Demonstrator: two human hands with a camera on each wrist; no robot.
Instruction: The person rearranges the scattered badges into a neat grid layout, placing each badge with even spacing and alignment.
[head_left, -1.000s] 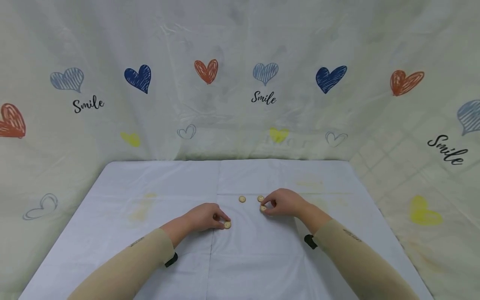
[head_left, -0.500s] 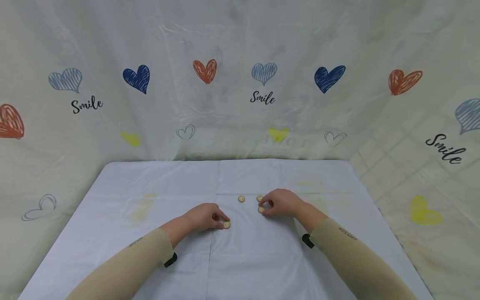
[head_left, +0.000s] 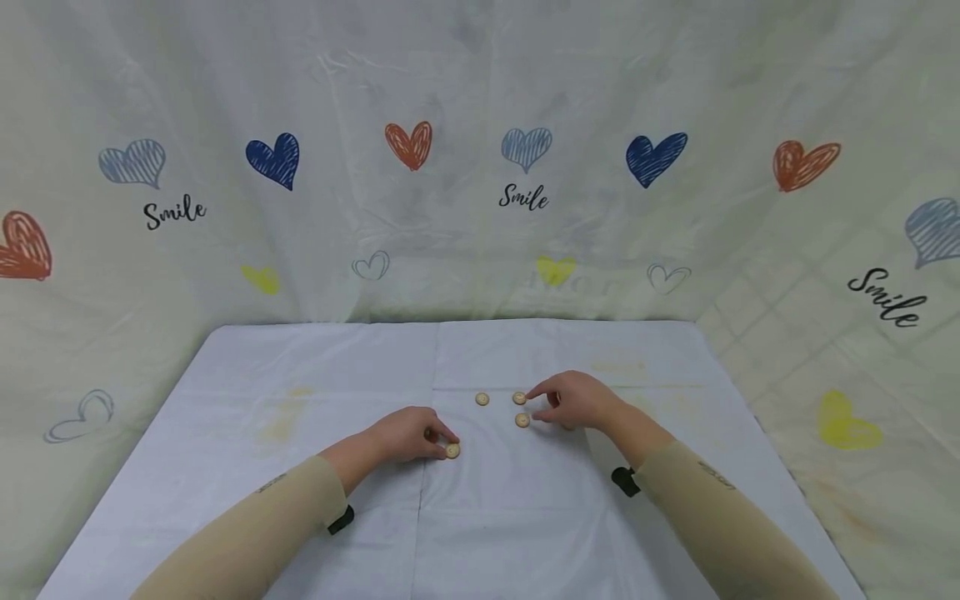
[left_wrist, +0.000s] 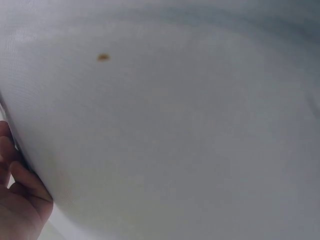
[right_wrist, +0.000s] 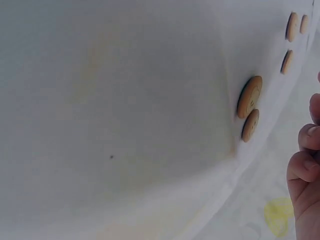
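Observation:
In the head view my left hand (head_left: 405, 435) pinches a pale round wooden button (head_left: 453, 451) between thumb and index finger, left of the table's middle. My right hand (head_left: 577, 402) is spread at thumb and index finger, beside two more buttons. Its index fingertip is at the far button (head_left: 519, 398); whether it touches cannot be told. The thumb tip lies just right of the nearer button (head_left: 522, 421). Another button (head_left: 482, 399) lies to the left. The right wrist view shows several thick buttons (right_wrist: 249, 97) with printed rings, and curled fingers (right_wrist: 303, 167) at the right edge.
A white cloth (head_left: 480, 533) with folds and faint yellow stains covers the table. Behind it and at both sides hangs a pale curtain (head_left: 465, 67) with printed hearts. The left wrist view is mostly blurred cloth (left_wrist: 175, 125) with a small brown spot.
My right thumb and index finger have parted and let go of the nearer button, which moved slightly left and towards me. The left hand has kept its place on its button.

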